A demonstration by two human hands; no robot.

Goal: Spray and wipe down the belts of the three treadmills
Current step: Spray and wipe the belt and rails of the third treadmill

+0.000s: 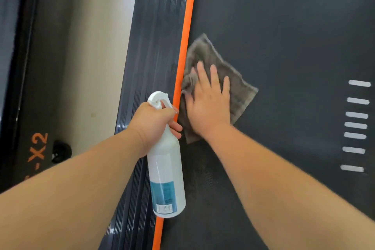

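A dark treadmill belt (284,36) fills the right of the view, with an orange strip (185,32) along its left edge. A grey cloth (239,87) lies flat on the belt against that strip. My right hand (210,103) presses on the cloth with its fingers straight and spread. My left hand (152,124) grips the neck of a white spray bottle (165,176) with a blue label, held above the strip, nozzle pointing away from me.
A ribbed grey side rail (154,46) runs left of the orange strip. Beige floor (97,46) separates it from a neighbouring black treadmill (30,107) with orange "X2" lettering. White dash marks (356,126) line the belt at the far right.
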